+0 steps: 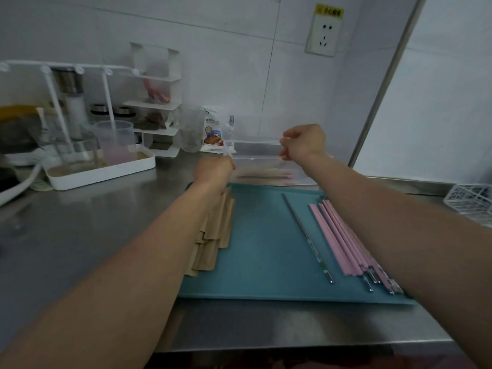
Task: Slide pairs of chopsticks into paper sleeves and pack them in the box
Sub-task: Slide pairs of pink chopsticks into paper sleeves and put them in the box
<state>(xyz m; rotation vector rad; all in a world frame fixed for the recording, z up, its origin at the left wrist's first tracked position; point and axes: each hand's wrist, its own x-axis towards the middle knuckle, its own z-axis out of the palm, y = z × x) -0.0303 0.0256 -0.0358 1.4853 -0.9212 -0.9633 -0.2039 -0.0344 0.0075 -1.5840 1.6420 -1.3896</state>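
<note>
A clear plastic box stands just behind the teal tray; one sleeved pair of chopsticks lies inside it. My left hand pinches the left end of the box's clear lid, and my right hand pinches its right end, so the lid is held above the box. Brown paper sleeves are stacked on the tray's left edge, partly under my left forearm. Pink chopsticks lie in a bundle on the tray's right side, with a single metal chopstick beside them.
A white drying rack with a tray holding measuring cups stands at the left on the steel counter. A food packet leans against the wall behind the box. A white wire basket sits at the far right. A wall socket is above.
</note>
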